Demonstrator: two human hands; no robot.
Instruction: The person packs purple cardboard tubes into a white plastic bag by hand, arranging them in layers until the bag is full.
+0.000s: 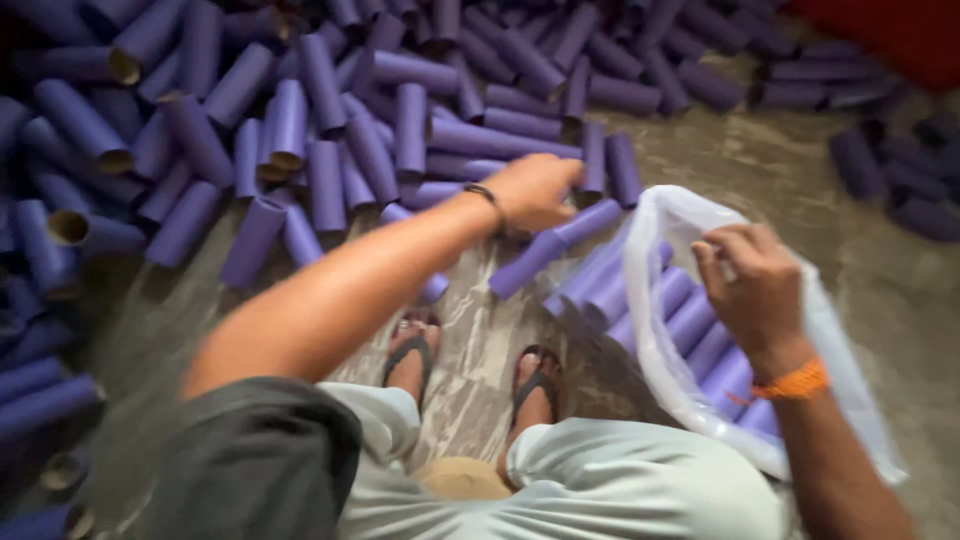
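Note:
Purple cardboard tubes (pixel 330 150) lie scattered in a big heap across the floor. My left hand (pixel 535 190) reaches out over the heap's near edge and closes on one or two purple tubes (pixel 545 250) that stick out below it. My right hand (pixel 755 285) grips the rim of a clear plastic bag (pixel 660 330), holding its mouth open. Several purple tubes (pixel 690 320) lie stacked side by side inside the bag. An orange thread band circles my right wrist, and a dark band my left.
My feet in dark sandals (pixel 470 365) stand on the grey stone floor (pixel 780 170) between heap and bag. More tubes (pixel 890 170) lie at the far right, and a red object (pixel 900 35) fills the top right corner.

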